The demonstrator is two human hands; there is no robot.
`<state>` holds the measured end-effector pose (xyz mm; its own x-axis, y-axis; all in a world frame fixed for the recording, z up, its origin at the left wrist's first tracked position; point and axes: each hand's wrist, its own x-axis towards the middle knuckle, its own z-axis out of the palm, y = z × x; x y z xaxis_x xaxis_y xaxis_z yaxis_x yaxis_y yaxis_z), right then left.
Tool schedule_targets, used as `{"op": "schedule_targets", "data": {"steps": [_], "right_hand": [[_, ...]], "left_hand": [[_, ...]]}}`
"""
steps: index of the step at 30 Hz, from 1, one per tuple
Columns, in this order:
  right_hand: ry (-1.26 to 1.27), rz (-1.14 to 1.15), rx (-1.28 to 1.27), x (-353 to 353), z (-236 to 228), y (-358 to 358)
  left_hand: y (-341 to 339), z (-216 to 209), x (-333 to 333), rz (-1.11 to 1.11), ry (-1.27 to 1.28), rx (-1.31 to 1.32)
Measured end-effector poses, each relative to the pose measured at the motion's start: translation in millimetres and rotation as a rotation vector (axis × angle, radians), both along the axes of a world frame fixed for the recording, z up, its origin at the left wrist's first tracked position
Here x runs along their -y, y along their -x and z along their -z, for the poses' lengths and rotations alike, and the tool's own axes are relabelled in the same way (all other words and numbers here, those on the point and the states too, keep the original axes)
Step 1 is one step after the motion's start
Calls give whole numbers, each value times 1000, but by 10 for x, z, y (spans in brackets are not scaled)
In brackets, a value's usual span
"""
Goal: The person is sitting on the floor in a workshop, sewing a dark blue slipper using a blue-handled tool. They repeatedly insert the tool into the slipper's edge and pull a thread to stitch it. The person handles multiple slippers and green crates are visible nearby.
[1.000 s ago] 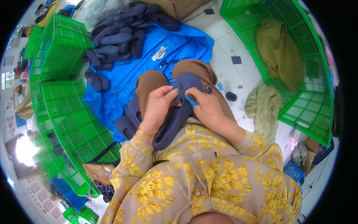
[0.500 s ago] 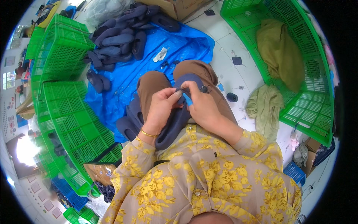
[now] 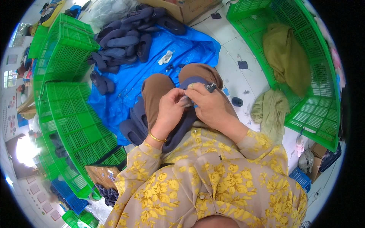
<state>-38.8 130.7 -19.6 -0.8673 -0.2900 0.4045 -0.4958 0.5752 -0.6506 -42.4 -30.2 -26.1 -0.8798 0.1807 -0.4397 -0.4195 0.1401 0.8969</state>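
Both my hands meet above my lap. My left hand (image 3: pixel 171 108), with a gold bangle at its wrist, is closed in a pinch; its fingertips touch a small grey, blade-like piece (image 3: pixel 185 101). My right hand (image 3: pixel 210 106) is closed around a small dark tool (image 3: pixel 210 87) whose end sticks out past the knuckles; its kind is unclear. A bit of blue shows by the right fingers. Under the hands lies a navy slipper (image 3: pixel 178 133), partly hidden. More navy slippers (image 3: pixel 133 131) rest against my left thigh, and navy material (image 3: pixel 193 80) covers part of my right knee.
A pile of navy slippers (image 3: pixel 121 41) lies on a blue sheet (image 3: pixel 152 68) with a white cloth scrap (image 3: pixel 165 57). Green crates (image 3: pixel 78 110) stand left; another green crate (image 3: pixel 315 110) at right holds olive cloth (image 3: pixel 285 57). A dark thread spool (image 3: pixel 237 101) is on the floor.
My right hand has turned over, knuckles up, and the dark tool's end shows more. The grey piece now shows between the hands. My left hand has shifted slightly right.
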Motion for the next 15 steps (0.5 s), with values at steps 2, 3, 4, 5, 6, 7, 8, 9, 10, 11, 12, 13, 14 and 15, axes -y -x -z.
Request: {"op": "schedule_targets", "data": {"steps": [2,3,4,5,6,7,8,9,10,11,12,13,14,15], "right_hand": [[225,23,83,-2,206,12],[341,29,125,9,233,35],[306,20,119,8,225,-1],[272,12,112,8,184,-71],[233,5,109,-2,132,-123],[117,-15,-4,17,88,-129],[226,-20,38,30,15,-109],[334,-20,79,38,-123,-62],[446,-22,116,41,-262,-10],[689,14,387,31,-374,34],[1045,-7,608,21,-500,88],[1138,-31,594,-23,-534,125],[1231,-55,578,-96,-563,149],[1227,-36,630,-212,-650,152]], "left_hand": [[21,-6,-3,-5,0,3],[16,-2,-4,5,30,-15],[7,14,-14,16,59,-33],[-1,37,-21,27,89,-51],[-25,106,-28,44,129,-194],[-50,199,-30,62,169,-336],[-70,256,-39,80,210,-479],[-63,174,-84,47,195,-580],[-65,159,-70,12,141,-433],[-70,144,-46,-21,87,-286],[-62,128,-39,-54,29,-140],[-46,69,-67,-106,8,-69],[-26,52,-83,-99,18,-96],[-26,51,-88,-98,27,-118]]}}
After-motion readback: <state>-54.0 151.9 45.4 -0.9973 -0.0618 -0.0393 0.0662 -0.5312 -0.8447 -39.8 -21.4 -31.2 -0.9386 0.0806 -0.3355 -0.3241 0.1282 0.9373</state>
